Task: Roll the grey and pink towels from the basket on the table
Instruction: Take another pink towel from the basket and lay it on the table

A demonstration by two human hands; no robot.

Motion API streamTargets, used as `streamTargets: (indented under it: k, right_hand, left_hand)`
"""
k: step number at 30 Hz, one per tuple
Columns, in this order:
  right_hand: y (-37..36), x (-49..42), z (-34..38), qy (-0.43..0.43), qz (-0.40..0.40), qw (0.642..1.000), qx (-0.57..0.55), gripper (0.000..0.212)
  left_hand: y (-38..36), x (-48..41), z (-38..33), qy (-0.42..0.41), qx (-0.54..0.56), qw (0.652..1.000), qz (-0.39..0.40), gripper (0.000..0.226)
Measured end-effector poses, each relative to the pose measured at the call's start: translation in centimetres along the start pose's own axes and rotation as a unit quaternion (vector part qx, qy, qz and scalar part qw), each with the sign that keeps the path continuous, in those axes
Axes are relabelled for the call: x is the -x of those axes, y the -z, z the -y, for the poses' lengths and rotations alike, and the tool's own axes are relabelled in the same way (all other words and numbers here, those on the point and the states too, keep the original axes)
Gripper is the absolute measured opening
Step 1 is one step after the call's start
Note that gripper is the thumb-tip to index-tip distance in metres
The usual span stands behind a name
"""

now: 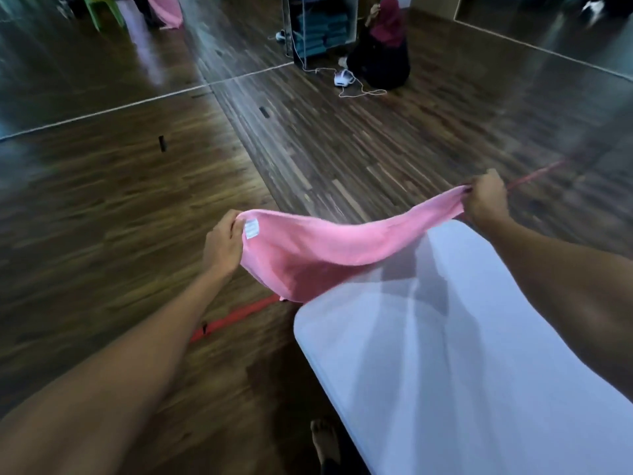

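Note:
A pink towel (329,248) with a small white label hangs stretched in the air between my two hands, its lower part drooping over the far end of the white table (445,371). My left hand (224,243) grips the towel's left corner by the label. My right hand (486,200) pinches the right corner, held higher and farther away. No basket and no grey towel are in view. The picture is blurred by motion.
Dark wooden floor surrounds the table, with a red tape line (236,317) across it. A person (383,53) sits on the floor at the back beside a shelf of folded teal towels (318,32) and a white device with a cord (344,78). My bare foot (325,440) shows beside the table.

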State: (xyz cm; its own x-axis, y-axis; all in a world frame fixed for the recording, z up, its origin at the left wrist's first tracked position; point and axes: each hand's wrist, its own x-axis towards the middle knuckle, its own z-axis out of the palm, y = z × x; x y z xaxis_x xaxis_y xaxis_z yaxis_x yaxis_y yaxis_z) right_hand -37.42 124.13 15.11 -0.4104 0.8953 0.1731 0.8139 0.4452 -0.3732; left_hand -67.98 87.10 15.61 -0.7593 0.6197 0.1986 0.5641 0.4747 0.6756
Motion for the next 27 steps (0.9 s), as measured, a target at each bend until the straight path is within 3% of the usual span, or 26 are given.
streamTargets:
  k: [3,7,10,13,24,27]
  right_hand:
    - [3.6,5.2,-5.1,0.020,-0.024,0.999,0.035,0.031]
    - [4.9,14.6,-12.3,0.032,-0.006,0.997,0.070,0.015]
    - [5.1,20.9,-16.7,-0.003,0.046,0.996,0.082,0.031]
    - [5.3,25.5,-21.7,-0.021,0.085,0.990,0.114,0.036]
    - [7.4,34.6,-40.7,-0.118,0.142,0.952,0.245,0.028]
    - [7.8,35.8,-43.3,-0.103,0.156,0.949,0.253,0.026]
  left_hand:
    - [-1.5,5.8,-3.7,-0.029,0.038,0.999,0.003,0.024]
    - [-4.7,15.6,-6.6,-0.057,0.042,0.993,0.091,0.030]
    - [-7.3,22.6,-7.6,-0.065,0.015,0.980,0.185,0.041]
    - [-10.4,28.3,-8.5,-0.052,0.005,0.968,0.247,0.027]
    - [-20.8,47.2,-14.7,0.013,0.025,0.945,0.325,0.023]
    - [-22.0,51.8,-14.7,-0.006,-0.004,0.942,0.334,0.029]
